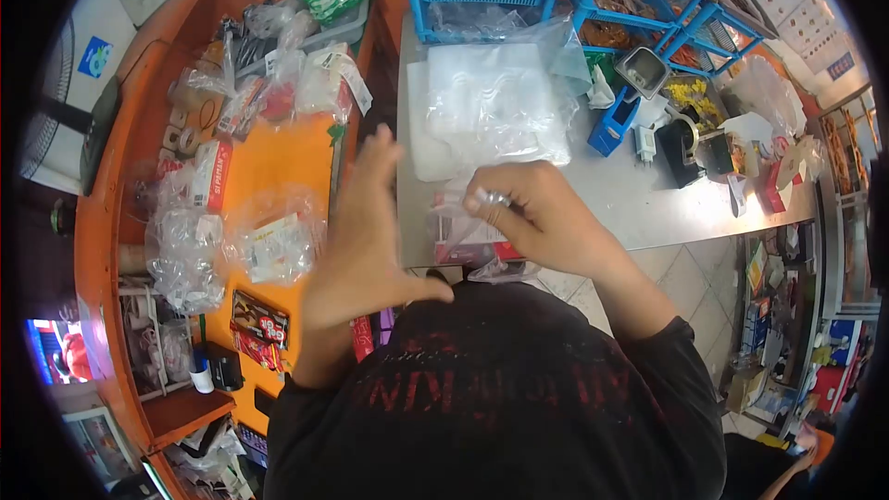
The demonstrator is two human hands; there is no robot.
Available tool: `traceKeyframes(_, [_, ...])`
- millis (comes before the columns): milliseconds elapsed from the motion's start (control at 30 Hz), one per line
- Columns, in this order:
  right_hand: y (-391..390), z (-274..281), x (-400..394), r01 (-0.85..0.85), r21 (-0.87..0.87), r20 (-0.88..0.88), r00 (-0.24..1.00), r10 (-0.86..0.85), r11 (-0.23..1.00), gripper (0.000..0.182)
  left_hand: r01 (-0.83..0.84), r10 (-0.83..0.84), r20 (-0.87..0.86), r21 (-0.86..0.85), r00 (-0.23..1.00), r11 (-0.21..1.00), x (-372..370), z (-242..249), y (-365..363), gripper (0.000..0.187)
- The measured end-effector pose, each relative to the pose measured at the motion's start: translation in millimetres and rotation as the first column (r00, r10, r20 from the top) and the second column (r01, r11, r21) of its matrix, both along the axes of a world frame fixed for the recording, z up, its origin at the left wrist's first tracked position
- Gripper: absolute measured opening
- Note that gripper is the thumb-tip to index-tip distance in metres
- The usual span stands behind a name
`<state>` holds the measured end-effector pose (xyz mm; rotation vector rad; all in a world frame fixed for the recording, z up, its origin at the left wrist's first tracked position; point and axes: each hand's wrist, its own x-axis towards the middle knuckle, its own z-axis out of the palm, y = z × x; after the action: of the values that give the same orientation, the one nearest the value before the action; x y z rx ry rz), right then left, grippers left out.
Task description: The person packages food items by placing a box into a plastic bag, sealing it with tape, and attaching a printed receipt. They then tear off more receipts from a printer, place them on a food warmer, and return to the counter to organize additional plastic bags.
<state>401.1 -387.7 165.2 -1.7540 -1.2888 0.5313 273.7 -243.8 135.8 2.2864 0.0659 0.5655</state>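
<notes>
Plastic hangs as one bag (451,225) from the pinching right hand (544,220), left hand (359,231) splayed.

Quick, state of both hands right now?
Left hand: open, blurred, nothing visible in it.
Right hand: closed, holding the gathered top of a clear plastic bag.

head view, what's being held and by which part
The right hand pinches the clear bag by its bunched top; the left hand is open, holding nothing.

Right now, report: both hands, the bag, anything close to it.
Left hand open, blurred, nothing seen in it. Right hand pinching clear bag, red showing through. Plastic-covered stack just beyond the bag.
</notes>
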Motion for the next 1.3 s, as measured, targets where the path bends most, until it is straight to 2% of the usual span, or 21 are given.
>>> traceKeyframes(67, [5.0,-7.9,-1.7,-0.087,0.070,0.060,0.995,0.083,0.994,0.007,0.071,-0.083,-0.281,-0.055,0.956,0.996,12.4,-49.1,-12.4,0.093])
traceKeyframes(133, [6.6,-9.8,-3.5,-0.179,0.139,0.130,0.978,0.161,0.974,0.009,0.043,-0.125,-0.415,-0.203,0.901,0.978,25.9,-50.1,-29.8,0.088])
traceKeyframes(167, [5.1,-6.0,-4.2,-0.172,0.163,0.132,0.980,0.151,0.972,0.010,-0.104,-0.166,-0.482,-0.484,0.860,0.869,24.8,-41.8,-25.6,0.085])
traceKeyframes(267, [-5.4,12.4,4.7,-0.090,0.063,0.115,0.990,0.083,0.994,0.009,-0.170,-0.183,-0.480,-0.601,0.858,0.781,11.1,-3.0,10.7,0.089])
traceKeyframes(300, [-7.4,14.5,9.5,-0.122,0.045,0.093,0.989,0.118,0.991,0.010,0.087,-0.208,-0.363,-0.322,0.908,0.943,6.3,13.5,22.1,0.097])
traceKeyframes(333, [-8.2,15.9,13.5,-0.157,0.029,0.074,0.985,0.154,0.987,0.010,0.293,-0.276,-0.247,0.036,0.929,0.955,6.7,21.5,27.4,0.105])
traceKeyframes(433, [1.1,8.0,12.5,-0.358,0.013,0.066,0.932,0.357,0.934,0.008,0.477,-0.320,-0.478,0.252,0.818,0.842,29.1,-37.2,30.0,0.121])
traceKeyframes(567, [32.5,-0.3,2.9,-0.528,0.065,0.147,0.845,0.515,0.847,0.008,0.668,-0.605,-0.308,0.486,0.734,0.563,92.3,-64.0,5.5,0.100])
traceKeyframes(633, [54.6,-14.5,-0.3,-0.568,-0.116,0.043,0.816,0.576,0.814,0.009,0.737,-0.706,-0.322,0.533,0.631,0.416,102.3,-59.6,-0.9,0.086])
traceKeyframes(767, [113.9,-109.5,77.7,-0.547,-0.044,0.002,0.837,0.547,0.836,0.018,0.904,-0.840,-0.360,0.020,0.405,0.427,102.6,-62.4,-11.0,0.059])
traceKeyframes(833, [111.0,-131.0,88.9,-0.452,-0.273,-0.339,0.871,0.354,0.849,0.023,0.911,-0.870,-0.359,-0.112,0.336,0.398,97.5,-70.0,-14.4,0.053])
traceKeyframes(867, [110.8,-139.3,89.8,-0.443,-0.268,-0.337,0.875,0.347,0.856,0.023,0.749,-0.856,-0.341,-0.423,0.389,0.509,92.5,-83.6,-15.2,0.045])
traceKeyframes(933, [107.7,-148.6,85.8,-0.343,-0.119,-0.226,0.923,0.311,0.932,0.024,0.495,-0.833,-0.350,-0.681,0.429,0.540,89.9,-116.8,-12.4,0.038])
traceKeyframes(967, [101.6,-145.6,89.9,-0.332,-0.115,-0.232,0.926,0.299,0.936,0.024,0.587,-0.792,-0.323,-0.539,0.518,0.604,88.7,-137.6,-9.3,0.029])
traceKeyframes(1033, [76.1,-132.3,109.0,-0.066,0.161,0.023,0.998,0.063,0.985,0.024,0.652,-0.754,-0.271,-0.382,0.599,0.655,93.2,-133.8,-9.7,0.023])
traceKeyframes(1067, [57.7,-130.4,118.4,0.041,0.120,-0.077,0.997,-0.032,0.992,0.025,0.788,-0.761,-0.229,0.048,0.607,0.614,101.5,-126.9,-8.3,0.017])
traceKeyframes(1100, [36.3,-130.2,125.5,0.143,0.071,-0.172,0.977,-0.129,0.987,0.026,0.749,-0.775,-0.193,0.473,0.601,0.463,109.2,-119.0,-7.0,0.013])
traceKeyframes(1200, [-23.9,-137.3,109.4,0.551,0.083,-0.237,0.820,-0.521,0.830,0.017,0.865,-0.865,-0.137,0.232,0.482,0.445,126.9,-133.6,2.0,0.011])
traceKeyframes(1233, [-42.2,-146.7,95.9,0.674,0.117,-0.191,0.736,-0.650,0.729,0.017,0.751,-0.832,0.053,0.403,0.552,0.523,130.3,-127.4,0.2,0.012])
traceKeyframes(1267, [-59.5,-161.1,82.3,0.660,0.270,-0.100,0.743,-0.661,0.701,0.022,0.744,-0.834,0.062,0.420,0.548,0.520,131.4,-118.4,5.8,0.012])
traceKeyframes(1300, [-72.7,-171.2,70.0,0.619,0.419,-0.008,0.734,-0.679,0.664,0.028,0.512,-0.704,-0.067,0.735,0.707,0.444,129.8,-107.1,20.5,0.014])
